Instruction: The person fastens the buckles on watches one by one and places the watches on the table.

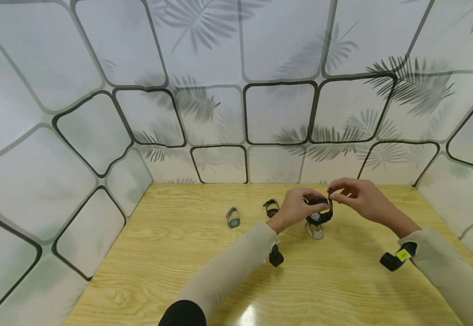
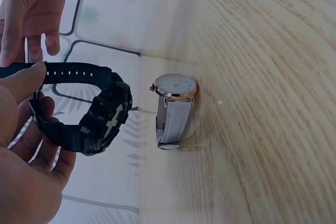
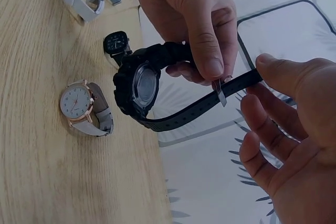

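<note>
Two hands engaged on chunky black digital wristwatch point(image 3: 139, 85), held above light wooden tabletop point(image 1: 171, 271). Left hand point(image 1: 295, 206) curled round case end; right hand point(image 1: 356, 194) pinching strap tip and buckle. Dial markings on black watch unreadable. Rose-gold watch with grey strap point(image 2: 173, 103) resting directly below; numerals too small. Leaf-patterned white panel walls point(image 1: 97, 131) enclosing table.

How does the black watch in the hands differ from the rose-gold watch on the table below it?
The black watch is chunky with a dark face; the rose-gold watch is slim with a white dial. The black watch's strap is black, the rose-gold watch's pale grey. The black watch is held up by the left hand and right hand; the rose-gold watch rests on the table. Both are wristwatches.
</note>
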### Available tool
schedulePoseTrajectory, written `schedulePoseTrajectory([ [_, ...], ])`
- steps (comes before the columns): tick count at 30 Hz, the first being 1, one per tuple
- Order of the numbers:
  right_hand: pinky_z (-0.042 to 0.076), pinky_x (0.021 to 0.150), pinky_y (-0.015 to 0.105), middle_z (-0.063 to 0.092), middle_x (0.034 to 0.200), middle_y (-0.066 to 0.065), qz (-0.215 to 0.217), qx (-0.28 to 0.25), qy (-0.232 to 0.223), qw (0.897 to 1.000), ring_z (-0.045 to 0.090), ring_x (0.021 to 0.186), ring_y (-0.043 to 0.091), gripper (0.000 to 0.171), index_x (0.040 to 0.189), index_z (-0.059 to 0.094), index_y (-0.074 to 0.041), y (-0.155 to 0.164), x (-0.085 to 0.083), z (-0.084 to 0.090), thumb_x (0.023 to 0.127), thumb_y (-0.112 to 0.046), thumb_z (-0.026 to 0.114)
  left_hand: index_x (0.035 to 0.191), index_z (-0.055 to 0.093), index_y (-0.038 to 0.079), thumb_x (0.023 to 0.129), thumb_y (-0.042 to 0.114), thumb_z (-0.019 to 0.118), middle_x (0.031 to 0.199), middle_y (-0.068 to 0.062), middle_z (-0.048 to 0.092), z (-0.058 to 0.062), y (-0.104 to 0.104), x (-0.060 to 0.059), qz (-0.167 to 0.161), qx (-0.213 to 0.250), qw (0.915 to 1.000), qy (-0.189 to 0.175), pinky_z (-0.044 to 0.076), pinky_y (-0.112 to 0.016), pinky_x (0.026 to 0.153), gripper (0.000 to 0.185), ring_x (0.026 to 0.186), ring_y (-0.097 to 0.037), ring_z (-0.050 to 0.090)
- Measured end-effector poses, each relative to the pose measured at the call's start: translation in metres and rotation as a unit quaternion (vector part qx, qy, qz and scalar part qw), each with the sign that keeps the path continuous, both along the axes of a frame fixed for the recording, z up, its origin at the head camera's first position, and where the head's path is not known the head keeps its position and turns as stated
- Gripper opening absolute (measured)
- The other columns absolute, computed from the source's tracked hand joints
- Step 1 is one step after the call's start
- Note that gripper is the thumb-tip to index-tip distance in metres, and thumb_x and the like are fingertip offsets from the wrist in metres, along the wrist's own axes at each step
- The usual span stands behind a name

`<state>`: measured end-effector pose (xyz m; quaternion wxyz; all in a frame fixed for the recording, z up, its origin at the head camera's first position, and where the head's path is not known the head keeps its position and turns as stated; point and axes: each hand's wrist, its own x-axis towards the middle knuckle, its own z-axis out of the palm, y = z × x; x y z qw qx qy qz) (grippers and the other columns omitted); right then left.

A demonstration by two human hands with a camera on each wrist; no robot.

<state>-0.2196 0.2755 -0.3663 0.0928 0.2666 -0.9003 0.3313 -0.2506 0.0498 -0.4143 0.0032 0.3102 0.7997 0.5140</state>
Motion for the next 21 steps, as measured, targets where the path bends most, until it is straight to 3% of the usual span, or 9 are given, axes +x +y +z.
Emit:
schedulePoseTrajectory([
  [5, 0.058, 0.070, 0.028, 0.069, 0.117, 0.005, -0.001, -0.023, -0.007, 1.000, 0.069, 0.086, 0.009, 0.022, 0.122, 0.071, -0.013, 0.004, 0.002, -0.005, 0.101, -0.019, 0.069, 0.110, 0.079, 0.014, 0.093, 0.028, 0.080, 0.097, 0.010, 0.075, -0.003, 0.000, 0.000, -0.003, -0.005, 0.9999, 0.010, 0.055, -0.014, 0.070, 0.022, 0.078, 0.007, 0.064],
  [14, 0.054, 0.063, 0.026, 0.071, 0.097, 0.006, -0.018, -0.086, -0.015, 0.996, 0.067, 0.077, 0.012, 0.019, 0.120, 0.070, -0.013, 0.011, 0.007, -0.013, 0.102, -0.016, 0.068, 0.110, 0.079, 0.013, 0.093, 0.027, 0.080, 0.099, 0.010, 0.075, -0.004, 0.002, 0.004, -0.009, 0.017, 0.9998, 0.007, 0.057, -0.017, 0.067, 0.022, 0.076, 0.004, 0.065],
  [21, 0.053, 0.063, 0.027, 0.070, 0.099, 0.004, -0.031, -0.109, -0.032, 0.993, 0.067, 0.078, 0.013, 0.021, 0.122, 0.071, -0.013, 0.012, 0.005, -0.019, 0.101, -0.014, 0.069, 0.109, 0.079, 0.013, 0.092, 0.023, 0.081, 0.101, 0.007, 0.076, -0.006, 0.005, 0.006, -0.005, 0.050, 0.9985, 0.023, 0.057, -0.018, 0.066, 0.020, 0.077, 0.005, 0.066],
])
